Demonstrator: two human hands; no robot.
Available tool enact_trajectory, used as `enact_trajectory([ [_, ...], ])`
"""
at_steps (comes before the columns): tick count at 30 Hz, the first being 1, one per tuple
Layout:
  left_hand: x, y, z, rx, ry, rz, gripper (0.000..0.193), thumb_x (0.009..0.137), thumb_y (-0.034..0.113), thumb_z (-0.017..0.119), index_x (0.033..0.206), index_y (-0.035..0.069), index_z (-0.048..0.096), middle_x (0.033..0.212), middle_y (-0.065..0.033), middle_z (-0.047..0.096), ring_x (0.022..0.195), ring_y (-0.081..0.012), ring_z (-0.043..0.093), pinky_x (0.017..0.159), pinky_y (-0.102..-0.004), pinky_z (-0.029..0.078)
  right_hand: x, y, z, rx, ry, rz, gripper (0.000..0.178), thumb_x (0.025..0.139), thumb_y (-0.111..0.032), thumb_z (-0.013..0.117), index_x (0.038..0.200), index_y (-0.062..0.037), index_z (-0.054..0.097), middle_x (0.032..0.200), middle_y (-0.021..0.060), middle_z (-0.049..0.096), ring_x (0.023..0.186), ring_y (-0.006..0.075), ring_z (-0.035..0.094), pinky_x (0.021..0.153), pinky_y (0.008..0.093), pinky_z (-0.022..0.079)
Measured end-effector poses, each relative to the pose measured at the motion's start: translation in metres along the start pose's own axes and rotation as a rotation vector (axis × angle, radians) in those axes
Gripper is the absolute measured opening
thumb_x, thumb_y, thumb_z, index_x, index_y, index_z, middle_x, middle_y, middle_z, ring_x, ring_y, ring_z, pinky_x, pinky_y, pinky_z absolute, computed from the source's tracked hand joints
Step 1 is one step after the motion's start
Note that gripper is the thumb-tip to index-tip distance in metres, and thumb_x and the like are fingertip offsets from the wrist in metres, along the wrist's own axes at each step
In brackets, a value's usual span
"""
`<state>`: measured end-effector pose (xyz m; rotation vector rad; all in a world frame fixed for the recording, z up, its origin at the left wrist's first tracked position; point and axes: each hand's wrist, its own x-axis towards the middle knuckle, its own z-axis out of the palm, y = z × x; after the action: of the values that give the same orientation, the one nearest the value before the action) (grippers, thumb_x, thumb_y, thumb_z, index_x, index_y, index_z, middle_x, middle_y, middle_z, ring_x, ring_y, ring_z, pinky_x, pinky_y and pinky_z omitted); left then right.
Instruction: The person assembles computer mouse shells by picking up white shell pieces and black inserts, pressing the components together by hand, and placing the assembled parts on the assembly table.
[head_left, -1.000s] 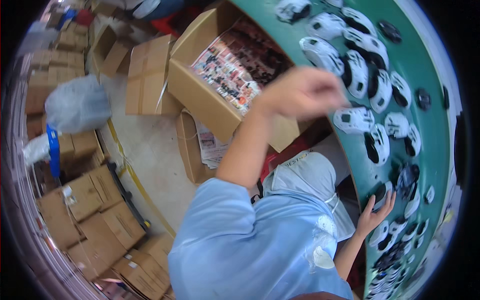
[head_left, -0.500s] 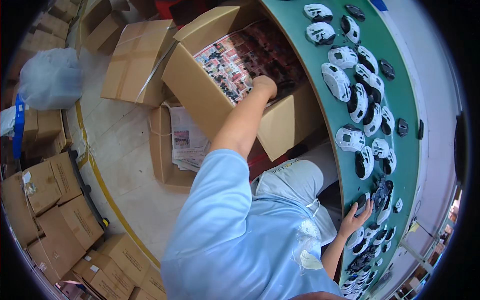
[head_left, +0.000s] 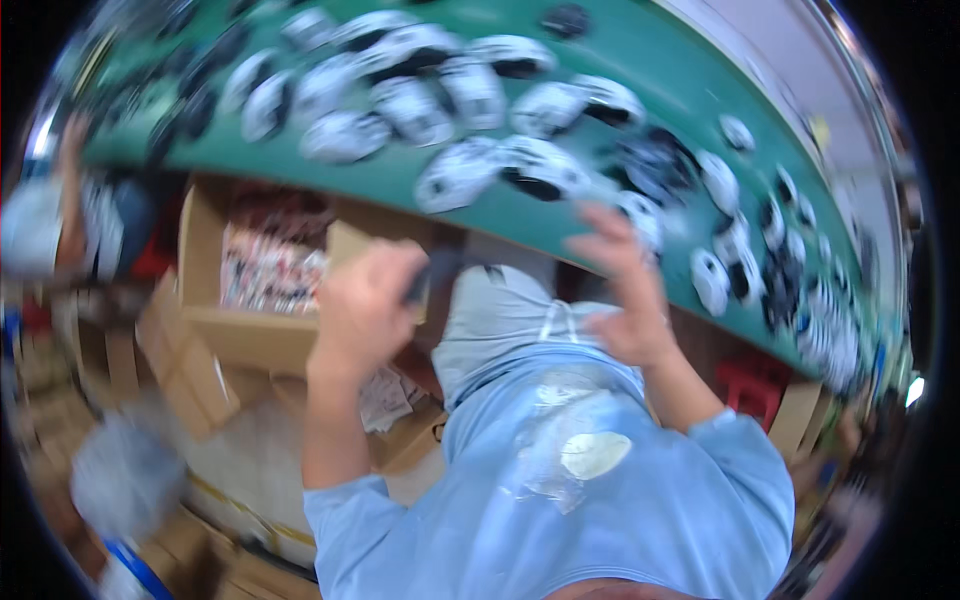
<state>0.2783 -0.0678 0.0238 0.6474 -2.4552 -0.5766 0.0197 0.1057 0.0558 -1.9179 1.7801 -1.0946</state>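
My left hand [head_left: 368, 305] is closed, raised in front of an open cardboard box [head_left: 255, 325]. From its fingers a small dark part [head_left: 416, 284] sticks out, too blurred to name further. The box is lined with printed paper [head_left: 270, 265]. My right hand [head_left: 625, 290] hovers at the near edge of a green table [head_left: 395, 195], fingers apart and smeared by motion, with nothing visible in it. Close beyond it are a white-and-black curved shell [head_left: 640, 218] and a dark clump of parts [head_left: 655, 165].
Many similar white-and-black shells [head_left: 415, 110] cover the green table. Another person [head_left: 75, 215] is at the table's far left. A red stool [head_left: 752, 388] stands under the table at right. More cardboard boxes [head_left: 190, 365] and a bulging translucent bag [head_left: 125, 475] are at left.
My view has swung toward the table. My left hand has come out of the box with a small dark part. My right hand has left the shell it touched and lifted off the table.
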Motion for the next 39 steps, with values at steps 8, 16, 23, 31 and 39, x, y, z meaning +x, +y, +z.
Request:
enact_trajectory([
  [8, 0.095, 0.106, 0.111, -0.419, -0.357, 0.529, 0.033, 0.071, 0.017, 0.074, 0.101, 0.006, 0.064, 0.091, -0.0060, 0.065, 0.083, -0.0264, 0.063, 0.073, -0.0380, 0.051, -0.091, 0.028, -0.029, 0.435, 0.132, 0.363, 0.052, 0.093, -0.015, 0.060, 0.141, 0.0001, 0.050, 0.138, 0.0200, 0.057, 0.123, 0.0350, 0.059, 0.103, 0.0407, 0.046],
  [16, 0.141, 0.146, 0.194, 0.023, -0.367, 0.271, 0.048, 0.080, 0.040, 0.080, 0.096, -0.001, 0.061, 0.096, -0.0184, 0.058, 0.091, -0.0388, 0.055, 0.080, -0.0453, 0.046, -0.144, 0.095, -0.022, 0.506, 1.139, 0.506, 0.050, 0.109, -0.035, 0.039, 0.141, 0.0030, 0.046, 0.114, 0.0118, 0.060, 0.092, 0.0154, 0.058, 0.088, 0.0294, 0.048],
  [23, 0.127, 0.165, 0.232, 0.031, -0.283, 0.170, 0.036, 0.081, 0.018, 0.071, 0.104, -0.004, 0.053, 0.107, -0.0227, 0.054, 0.105, -0.0408, 0.047, 0.093, -0.0500, 0.035, -0.088, 0.105, 0.003, 0.701, 1.193, 0.595, 0.036, 0.109, -0.025, 0.041, 0.128, 0.0022, 0.055, 0.116, 0.0086, 0.062, 0.104, 0.0133, 0.058, 0.094, 0.0280, 0.046],
  [31, 0.100, 0.142, 0.249, -0.651, -0.127, -0.145, 0.041, 0.100, 0.019, 0.053, 0.131, -0.005, 0.041, 0.126, -0.0188, 0.046, 0.116, -0.0295, 0.047, 0.102, -0.0412, 0.038, -0.064, 0.110, 0.022, 1.092, 1.377, 0.595, 0.031, 0.111, -0.023, 0.036, 0.117, -0.0005, 0.056, 0.107, 0.0045, 0.061, 0.101, 0.0088, 0.056, 0.093, 0.0259, 0.046],
  [39, 0.103, 0.172, 0.221, -1.142, -0.190, -0.292, 0.049, 0.086, 0.005, 0.056, 0.132, 0.000, 0.041, 0.125, -0.0106, 0.045, 0.115, -0.0215, 0.049, 0.101, -0.0358, 0.041, -0.088, 0.096, -0.021, 1.197, 1.157, 0.478, 0.025, 0.110, -0.021, 0.041, 0.115, -0.0047, 0.058, 0.103, -0.0016, 0.057, 0.097, 0.0057, 0.051, 0.090, 0.0236, 0.043],
])
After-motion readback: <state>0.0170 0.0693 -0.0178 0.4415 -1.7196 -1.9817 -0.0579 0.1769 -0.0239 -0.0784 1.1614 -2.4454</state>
